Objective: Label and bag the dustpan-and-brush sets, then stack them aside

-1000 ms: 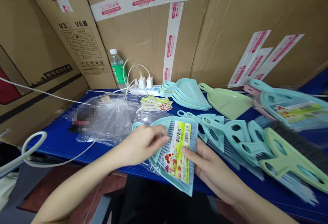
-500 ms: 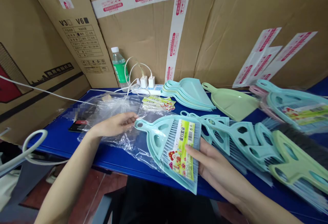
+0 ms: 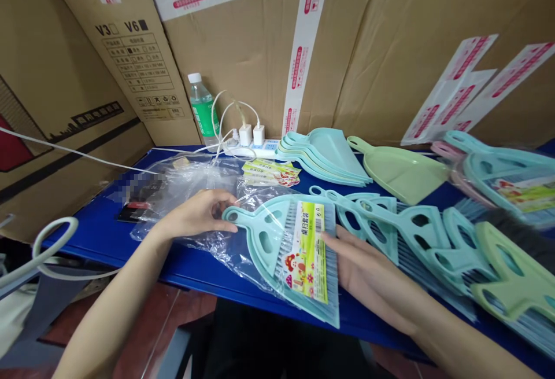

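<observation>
My right hand (image 3: pixel 359 266) grips the right edge of a light blue dustpan-and-brush set (image 3: pixel 286 246) with a yellow-green label card lying on its bristles, holding it just over the blue table (image 3: pixel 99 234). My left hand (image 3: pixel 197 216) rests on a heap of clear plastic bags (image 3: pixel 195 185), fingers curled and pinching a bag next to the set's handle ring. The bag film lies partly under the set.
Loose teal and green brushes (image 3: pixel 416 234) lie to the right, stacked blue dustpans (image 3: pixel 323 156) and a green dustpan (image 3: pixel 401 170) behind. More label cards (image 3: pixel 271 172), a power strip with chargers (image 3: pixel 249 142), a bottle (image 3: pixel 202 110) and cardboard boxes stand at the back.
My left hand left the set's brush, moved left to the plastic bags and closed on one. My right hand shifted the set slightly right and up the table.
</observation>
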The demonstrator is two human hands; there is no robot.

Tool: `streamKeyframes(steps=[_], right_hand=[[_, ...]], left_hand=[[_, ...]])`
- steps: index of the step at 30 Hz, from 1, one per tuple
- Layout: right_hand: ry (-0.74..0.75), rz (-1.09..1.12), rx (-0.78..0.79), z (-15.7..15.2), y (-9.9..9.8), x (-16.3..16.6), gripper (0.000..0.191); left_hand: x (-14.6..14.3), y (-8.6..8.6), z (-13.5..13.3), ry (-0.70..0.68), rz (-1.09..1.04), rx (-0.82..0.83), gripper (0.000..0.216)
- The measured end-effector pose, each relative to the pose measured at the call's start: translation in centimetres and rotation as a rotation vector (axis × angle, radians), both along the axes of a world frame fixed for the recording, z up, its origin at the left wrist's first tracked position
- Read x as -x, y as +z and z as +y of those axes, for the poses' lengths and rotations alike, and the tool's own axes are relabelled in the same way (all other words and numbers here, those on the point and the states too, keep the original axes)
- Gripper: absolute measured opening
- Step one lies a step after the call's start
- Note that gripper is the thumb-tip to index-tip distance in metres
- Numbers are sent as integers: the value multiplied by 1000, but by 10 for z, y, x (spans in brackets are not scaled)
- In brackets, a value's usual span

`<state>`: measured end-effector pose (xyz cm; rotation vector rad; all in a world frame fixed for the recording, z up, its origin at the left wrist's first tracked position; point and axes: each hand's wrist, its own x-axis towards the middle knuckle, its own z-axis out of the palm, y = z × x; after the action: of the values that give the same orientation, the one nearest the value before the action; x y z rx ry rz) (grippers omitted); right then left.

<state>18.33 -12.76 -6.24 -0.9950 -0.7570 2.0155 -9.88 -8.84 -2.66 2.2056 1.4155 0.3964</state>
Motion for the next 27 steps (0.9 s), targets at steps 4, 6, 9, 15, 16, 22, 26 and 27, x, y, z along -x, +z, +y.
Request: streamKeyframes(steps=[4, 6, 9, 15, 16, 22, 26, 27], right_hand=[[-35, 4, 56, 2, 0, 0, 57], [-16, -1, 44, 2, -1, 0, 62], [-7, -18, 15, 0, -1, -3, 73], [-21, -117, -104, -5, -7, -18, 86], [-16, -137, -127, -6, -8, -20, 86], [5, -229, -198, -13, -7, -25, 88], [50, -333, -276, -16, -5, -29, 77], [89, -380, -310, -16, -4, -30, 74]], left_hand=[[6, 4, 0, 43, 20, -9, 34], [10, 6, 0, 58, 36, -9, 33], [14, 9, 0, 63, 46, -12, 30], [19, 11, 1, 80, 61, -23, 30], [21, 11, 1, 79, 64, -22, 30], [34, 13, 3, 106, 91, -35, 39], [36, 14, 2, 99, 104, -39, 39], [35, 14, 2, 93, 105, -40, 39]])
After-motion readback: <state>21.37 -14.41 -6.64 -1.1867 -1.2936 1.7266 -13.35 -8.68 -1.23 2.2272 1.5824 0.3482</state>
